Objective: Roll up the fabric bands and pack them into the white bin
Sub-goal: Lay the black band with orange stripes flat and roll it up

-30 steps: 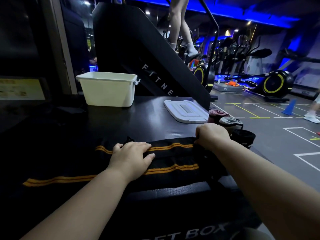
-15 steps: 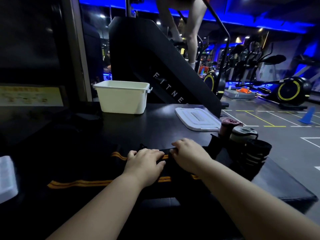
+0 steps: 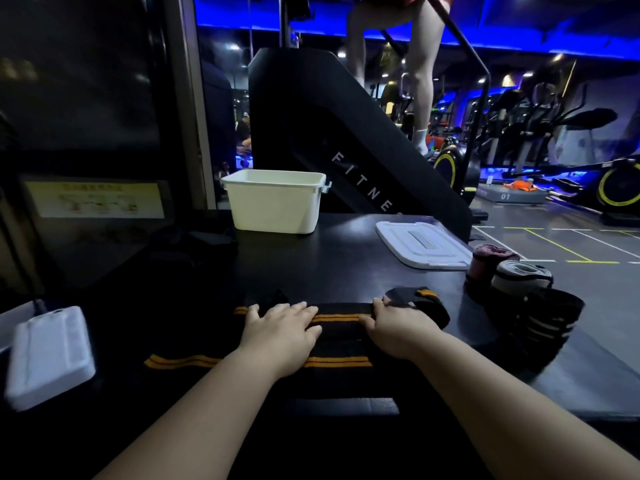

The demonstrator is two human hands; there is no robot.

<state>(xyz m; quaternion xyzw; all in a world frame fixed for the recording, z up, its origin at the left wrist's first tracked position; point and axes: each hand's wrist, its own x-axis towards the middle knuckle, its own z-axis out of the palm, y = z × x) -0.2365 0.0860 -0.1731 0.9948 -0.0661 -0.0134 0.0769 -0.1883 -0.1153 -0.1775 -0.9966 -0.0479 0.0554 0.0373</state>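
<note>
So we're working on the black band with orange stripes [image 3: 339,318], which is lying stretched sideways across the near part of the black padded top [image 3: 346,265]. Our left hand [image 3: 280,332] is lying flat on it, fingers straight and spread, pressing the fabric down. Our right hand [image 3: 398,327] is just beside it, gripping the band's right end, which is curling up and over behind the knuckles. How tightly those fingers are wrapping it is hard to tell from this angle.

The white bin [image 3: 273,202] is sitting at the far side of the top, well apart from our hands, open side up. Its lid [image 3: 422,245] is lying flat off to the right of it. Three rolled bands are standing along the right edge: a maroon one [image 3: 485,261], a grey one [image 3: 519,275] and a black striped one [image 3: 547,317], touching or nearly so. A blurry white case [image 3: 48,355] is sitting at the left. Behind the bin a black stair machine [image 3: 346,133] is rising up, with someone's legs [image 3: 422,81] standing on it.
</note>
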